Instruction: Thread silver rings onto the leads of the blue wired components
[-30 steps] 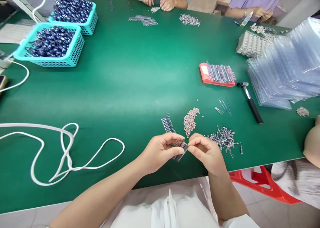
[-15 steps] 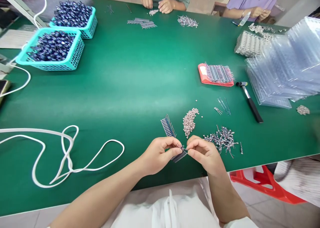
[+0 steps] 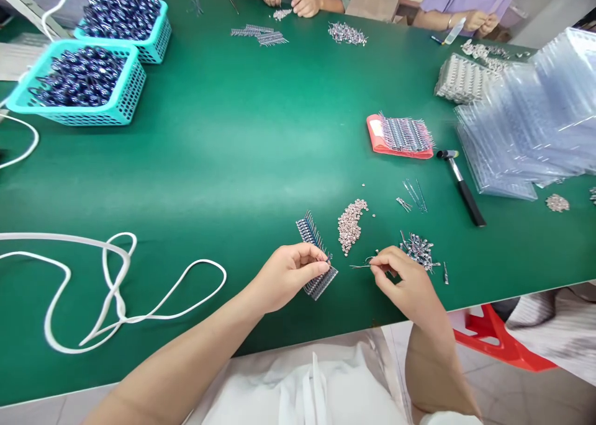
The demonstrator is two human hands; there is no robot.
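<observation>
- Pinching near the middle of a strip of small dark parts [image 3: 321, 281], the left hand [image 3: 291, 276] keeps thumb and forefinger together. Strip is low on the tabletop [image 3: 233, 133], right of centre, showing above and below the fingers. One strip or two: covered, cannot tell.
- Dial centred on the strip, 12 at the far edge.
- At 3 o'clock, just apart: right hand [image 3: 410, 285], grip clamped on a thin wire [image 3: 359, 266] whose free end points to 9, toward the strip. Wire and strip not touching.
- Step in hand, my judgement: fine wire work at the strip, left hand steadying, right hand handling the wire. A next move there would call for a light pinch, a steady strip and careful aim of the wire end.
- At 1 to 2, near: heap of pale discs [image 3: 350, 226].
- At 3, beyond the right fingers: pile of small metal parts [image 3: 419, 251].
- Farther out, between 1 and 2: red packet [image 3: 378, 144] bearing rows of wired parts; then a hammer [image 3: 468, 198] and clear plastic sleeves [image 3: 521, 133].
- At 9: looped white cord [image 3: 123, 313].
- At 10, well apart: front basket [image 3: 133, 93], dark glossy pieces inside.
- At 12, far edge: a co-worker's hand [image 3: 306, 2].
</observation>
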